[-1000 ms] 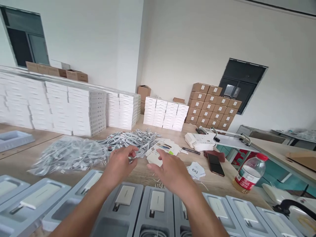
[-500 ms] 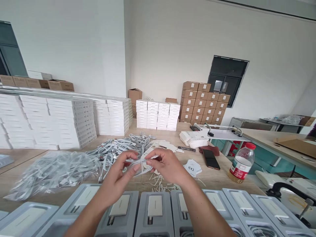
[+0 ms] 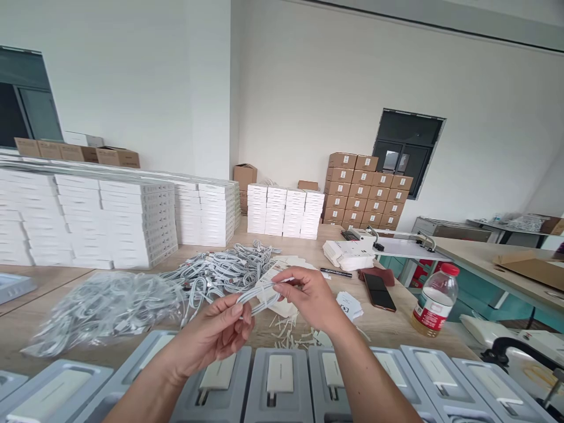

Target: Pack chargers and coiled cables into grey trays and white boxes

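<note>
You have one coiled cable (image 3: 258,296) clamped in both grips, left hand (image 3: 215,335) and right hand (image 3: 308,296), above the table (image 3: 388,323), with the cable pile (image 3: 224,270) waiting and the trays (image 3: 277,382) holding chargers.

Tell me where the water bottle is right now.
In the head view the bottle stands on the right side of the table, just right of the black phone and beyond the grey trays.

A packing workshop: stacked white boxes (image 3: 136,220), brown cartons (image 3: 368,191), cable piles (image 3: 224,270).
</note>
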Demonstrator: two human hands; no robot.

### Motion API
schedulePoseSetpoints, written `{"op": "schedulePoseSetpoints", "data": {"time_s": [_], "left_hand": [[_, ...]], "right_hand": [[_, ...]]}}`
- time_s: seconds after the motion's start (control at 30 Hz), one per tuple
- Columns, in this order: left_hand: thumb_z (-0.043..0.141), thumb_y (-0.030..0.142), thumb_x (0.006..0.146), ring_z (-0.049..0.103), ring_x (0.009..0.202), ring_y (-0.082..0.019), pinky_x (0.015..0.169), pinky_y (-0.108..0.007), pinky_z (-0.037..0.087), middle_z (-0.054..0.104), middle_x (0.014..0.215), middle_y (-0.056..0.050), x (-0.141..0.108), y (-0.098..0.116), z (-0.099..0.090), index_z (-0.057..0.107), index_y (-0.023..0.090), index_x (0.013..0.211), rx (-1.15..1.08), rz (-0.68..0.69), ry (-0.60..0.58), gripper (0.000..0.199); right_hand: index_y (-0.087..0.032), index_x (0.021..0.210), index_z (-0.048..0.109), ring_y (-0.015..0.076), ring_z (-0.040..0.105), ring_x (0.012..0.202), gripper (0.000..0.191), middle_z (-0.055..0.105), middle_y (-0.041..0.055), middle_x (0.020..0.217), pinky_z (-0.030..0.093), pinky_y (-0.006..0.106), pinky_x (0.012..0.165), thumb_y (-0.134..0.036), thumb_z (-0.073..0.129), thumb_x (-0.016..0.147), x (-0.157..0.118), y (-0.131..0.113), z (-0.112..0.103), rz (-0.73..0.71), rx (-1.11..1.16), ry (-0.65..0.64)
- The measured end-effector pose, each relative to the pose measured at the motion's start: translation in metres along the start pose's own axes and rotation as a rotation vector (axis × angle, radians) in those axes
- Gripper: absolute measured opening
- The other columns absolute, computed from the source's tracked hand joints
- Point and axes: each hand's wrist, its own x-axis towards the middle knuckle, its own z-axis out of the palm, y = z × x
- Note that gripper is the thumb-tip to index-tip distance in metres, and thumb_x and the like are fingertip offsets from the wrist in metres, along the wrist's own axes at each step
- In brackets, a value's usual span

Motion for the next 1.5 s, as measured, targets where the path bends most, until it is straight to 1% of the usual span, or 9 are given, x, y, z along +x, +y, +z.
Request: {"op": "schedulePoseSetpoints", "data": {"time_s": [0.23, 0.4, 0.6, 0.83, 1.03, 1.17, 1.27, 1.4, 1.5], "left_hand": [[0.071, 0.058, 0.075, 0.038, 0.046, -0.005, 0.037, -0.015, 0.016, 0.054, 0.061, 0.001, 0.009, 0.001, 0.006, 0.048, 0.016, 0.060, 0.001, -0.046, 0.255, 0.050], [0.076, 0.058, 0.068, 0.034, 0.048, -0.005, 0.039, -0.016, 0.017, 0.055, 0.062, 0.001, 0.013, 0.000, 0.006, 0.042, 0.018, 0.059, 0.051, 0.014, 0.384, 0.054], [0.077, 0.058, 0.067, 0.035, 0.048, -0.006, 0.040, -0.017, 0.018, 0.057, 0.063, 0.001, 0.015, 0.000, 0.009, 0.045, 0.018, 0.061, 0.034, 0.002, 0.397, 0.052], [0.077, 0.057, 0.069, 0.035, 0.047, -0.005, 0.041, -0.018, 0.015, 0.059, 0.063, -0.001, 0.017, -0.008, 0.009, 0.044, 0.017, 0.058, -0.022, -0.023, 0.328, 0.052], [0.076, 0.055, 0.071, 0.035, 0.049, -0.006, 0.043, -0.019, 0.017, 0.056, 0.063, 0.000, 0.015, -0.007, 0.007, 0.045, 0.018, 0.060, -0.084, 0.018, 0.310, 0.050], [0.066, 0.058, 0.079, 0.030, 0.048, -0.006, 0.046, -0.021, 0.019, 0.051, 0.062, 0.002, 0.013, -0.004, 0.007, 0.040, 0.018, 0.057, 0.111, 0.091, 0.244, 0.052], [0.056, 0.058, 0.086, 0.037, 0.053, -0.010, 0.052, -0.022, 0.027, 0.050, 0.061, 0.002, 0.012, -0.002, 0.006, 0.049, 0.019, 0.061, 0.474, 0.170, 0.269, 0.047], [0.057, 0.051, 0.088, 0.043, 0.060, -0.013, 0.059, -0.024, 0.034, 0.055, 0.068, 0.002, 0.011, -0.002, 0.005, 0.060, 0.020, 0.075, 0.788, 0.247, 0.323, 0.033], [0.058, 0.046, 0.088, 0.047, 0.063, -0.013, 0.060, -0.024, 0.036, 0.055, 0.071, 0.003, 0.011, -0.005, 0.007, 0.059, 0.022, 0.083, 0.790, 0.282, 0.328, 0.024]], "right_hand": [[-0.024, 0.087, 0.073, 0.0223, 0.060, 0.098, 0.010, 0.068, 0.0058, 0.103, 0.045, 0.038, 0.085, -0.022, 0.064, 0.090, 0.001, 0.005, -0.002, -0.452, -0.656, 0.122], [-0.021, 0.074, 0.064, 0.0206, 0.056, 0.075, 0.016, 0.063, 0.0043, 0.079, 0.037, 0.035, 0.069, -0.019, 0.060, 0.090, -0.006, -0.008, 0.014, -0.314, -1.053, 0.129], [-0.024, 0.080, 0.054, 0.0157, 0.054, 0.058, 0.015, 0.062, -0.0034, 0.065, 0.030, 0.027, 0.055, -0.026, 0.051, 0.094, -0.010, -0.017, 0.032, 0.040, -0.701, 0.111], [-0.023, 0.081, 0.053, 0.0164, 0.066, 0.066, 0.019, 0.065, -0.0012, 0.070, 0.044, 0.026, 0.063, -0.034, 0.046, 0.095, -0.007, -0.004, 0.038, 0.060, -0.223, 0.161], [-0.020, 0.079, 0.054, 0.0170, 0.066, 0.056, 0.022, 0.068, 0.0016, 0.070, 0.048, 0.027, 0.057, -0.041, 0.055, 0.087, -0.004, 0.004, 0.038, 0.217, 0.165, 0.076], [-0.020, 0.078, 0.061, 0.0174, 0.060, 0.058, 0.016, 0.065, 0.0012, 0.068, 0.048, 0.030, 0.059, -0.035, 0.060, 0.083, -0.004, 0.009, 0.035, 0.121, -0.176, 0.194], [-0.022, 0.099, 0.065, 0.0221, 0.062, 0.084, 0.023, 0.066, 0.0053, 0.092, 0.050, 0.037, 0.078, -0.018, 0.060, 0.077, -0.005, 0.009, 0.026, -0.080, -0.461, 0.297], [-0.025, 0.110, 0.065, 0.0246, 0.049, 0.124, 0.041, 0.057, 0.0081, 0.129, 0.042, 0.042, 0.102, -0.007, 0.051, 0.076, -0.004, 0.009, 0.008, -0.198, -0.450, 0.196], [-0.024, 0.109, 0.067, 0.0250, 0.054, 0.118, 0.025, 0.063, 0.0077, 0.124, 0.042, 0.043, 0.101, -0.023, 0.055, 0.087, -0.002, 0.012, 0.000, -0.108, -0.425, 0.133]]}}
